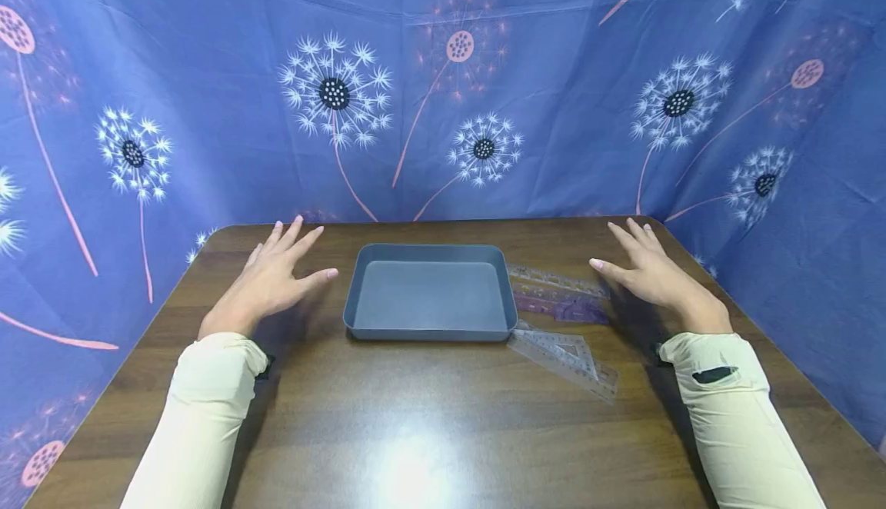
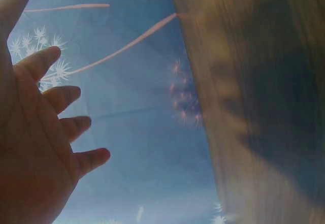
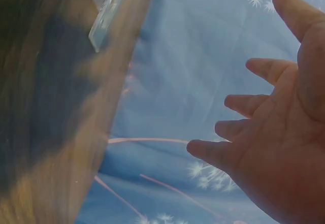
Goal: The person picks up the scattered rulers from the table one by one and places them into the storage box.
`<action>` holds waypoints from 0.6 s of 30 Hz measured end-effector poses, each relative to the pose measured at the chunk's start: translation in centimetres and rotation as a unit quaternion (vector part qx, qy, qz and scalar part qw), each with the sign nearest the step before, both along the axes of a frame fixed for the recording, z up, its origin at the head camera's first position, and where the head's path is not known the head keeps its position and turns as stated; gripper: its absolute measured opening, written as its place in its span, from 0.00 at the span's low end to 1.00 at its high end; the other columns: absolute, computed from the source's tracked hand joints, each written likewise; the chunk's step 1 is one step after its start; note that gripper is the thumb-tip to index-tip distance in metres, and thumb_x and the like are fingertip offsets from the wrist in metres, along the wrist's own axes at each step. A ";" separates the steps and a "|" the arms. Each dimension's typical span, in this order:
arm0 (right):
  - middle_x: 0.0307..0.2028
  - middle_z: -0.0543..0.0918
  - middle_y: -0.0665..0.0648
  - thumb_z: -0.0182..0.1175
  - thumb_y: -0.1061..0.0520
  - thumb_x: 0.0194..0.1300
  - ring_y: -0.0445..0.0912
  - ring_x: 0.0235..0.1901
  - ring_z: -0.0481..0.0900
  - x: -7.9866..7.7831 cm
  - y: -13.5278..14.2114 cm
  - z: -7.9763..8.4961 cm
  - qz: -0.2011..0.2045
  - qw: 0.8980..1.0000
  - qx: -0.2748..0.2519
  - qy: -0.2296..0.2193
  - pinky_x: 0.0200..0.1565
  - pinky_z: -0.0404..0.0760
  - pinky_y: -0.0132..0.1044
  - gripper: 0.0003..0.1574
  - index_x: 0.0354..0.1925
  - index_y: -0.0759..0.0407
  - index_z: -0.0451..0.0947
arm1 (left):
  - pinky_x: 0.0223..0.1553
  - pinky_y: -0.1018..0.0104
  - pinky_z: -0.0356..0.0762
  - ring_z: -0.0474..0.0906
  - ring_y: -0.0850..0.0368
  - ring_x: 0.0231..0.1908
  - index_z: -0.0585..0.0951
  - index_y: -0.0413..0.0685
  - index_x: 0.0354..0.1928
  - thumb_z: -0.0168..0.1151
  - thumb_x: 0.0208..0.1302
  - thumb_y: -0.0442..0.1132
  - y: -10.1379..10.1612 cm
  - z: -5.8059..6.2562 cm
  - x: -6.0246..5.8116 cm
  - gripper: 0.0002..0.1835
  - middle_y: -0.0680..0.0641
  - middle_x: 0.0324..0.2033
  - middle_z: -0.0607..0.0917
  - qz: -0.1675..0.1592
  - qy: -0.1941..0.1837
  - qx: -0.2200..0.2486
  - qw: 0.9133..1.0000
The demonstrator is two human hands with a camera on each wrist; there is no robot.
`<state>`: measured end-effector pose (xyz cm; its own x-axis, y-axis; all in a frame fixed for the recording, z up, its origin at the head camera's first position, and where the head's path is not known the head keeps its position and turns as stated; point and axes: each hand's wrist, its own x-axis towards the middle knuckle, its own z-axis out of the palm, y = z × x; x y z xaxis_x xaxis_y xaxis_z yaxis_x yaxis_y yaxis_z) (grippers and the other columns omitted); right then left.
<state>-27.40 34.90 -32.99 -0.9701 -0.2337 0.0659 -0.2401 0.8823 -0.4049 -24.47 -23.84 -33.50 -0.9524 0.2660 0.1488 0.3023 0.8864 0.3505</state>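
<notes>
A grey rectangular tray (image 1: pixel 431 294) lies on the table between the two hands. To its left, my left hand (image 1: pixel 271 274) hovers with fingers spread, holding nothing; the left wrist view shows its bare palm (image 2: pixel 38 132). On the far side, my right hand (image 1: pixel 651 271) is also spread and holds nothing, nearest to the rulers. Beside the tray's right edge lie a clear ruler (image 1: pixel 557 280), a purple-tinted transparent ruler or protractor piece (image 1: pixel 580 311), a clear set square (image 1: pixel 571 351) and what may be another clear ruler (image 1: pixel 601 387) under it. Their overlaps hide parts of them.
The brown wooden table (image 1: pixel 311 417) has a bright glare spot near its front. A blue curtain (image 1: pixel 554 109) with dandelion prints hangs behind the table and along both sides. Dark bands sit at both wrists, partly under the cream sleeves.
</notes>
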 end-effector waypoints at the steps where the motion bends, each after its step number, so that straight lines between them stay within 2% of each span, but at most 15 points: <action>1: 0.76 0.33 0.73 0.55 0.34 0.70 0.67 0.74 0.22 0.0 -0.1 0.0 0.002 1.000 0.001 0.000 0.68 0.33 0.73 0.57 0.79 0.61 0.42 | 0.70 0.29 0.38 0.32 0.34 0.76 0.54 0.55 0.79 0.51 0.67 0.69 0.0 -0.1 -0.1 0.46 0.39 0.79 0.42 -0.003 0.003 0.008 1.000; 8: 0.75 0.48 0.73 0.61 0.36 0.67 0.71 0.74 0.41 0.6 -1.3 0.7 0.026 0.999 0.018 0.021 0.67 0.46 0.72 0.54 0.76 0.63 0.53 | 0.70 0.35 0.49 0.47 0.36 0.75 0.58 0.51 0.78 0.51 0.71 0.64 0.5 -0.1 -0.3 0.41 0.46 0.79 0.49 0.003 0.010 0.080 0.997; 11: 0.73 0.54 0.74 0.62 0.38 0.67 0.71 0.72 0.48 0.9 -1.9 0.9 0.043 0.998 0.021 0.034 0.66 0.51 0.70 0.51 0.74 0.65 0.57 | 0.69 0.37 0.56 0.63 0.37 0.70 0.61 0.46 0.76 0.52 0.73 0.59 1.0 -0.1 -0.2 0.38 0.44 0.78 0.53 0.000 0.009 0.104 0.995; 13: 0.72 0.58 0.74 0.63 0.39 0.67 0.71 0.71 0.52 1.1 -2.4 1.0 0.056 0.997 0.025 0.041 0.66 0.54 0.69 0.50 0.73 0.67 0.60 | 0.68 0.39 0.59 0.69 0.37 0.66 0.63 0.43 0.75 0.54 0.74 0.54 1.4 -0.2 -0.3 0.35 0.44 0.77 0.57 -0.004 0.010 0.113 0.994; 18: 0.69 0.64 0.72 0.64 0.41 0.67 0.68 0.69 0.58 1.4 -3.2 0.9 0.076 0.996 0.028 0.039 0.66 0.58 0.66 0.47 0.71 0.67 0.63 | 0.65 0.42 0.66 0.73 0.38 0.62 0.66 0.39 0.72 0.58 0.72 0.44 2.4 -1.0 -0.6 0.31 0.42 0.75 0.61 -0.030 -0.005 0.117 0.993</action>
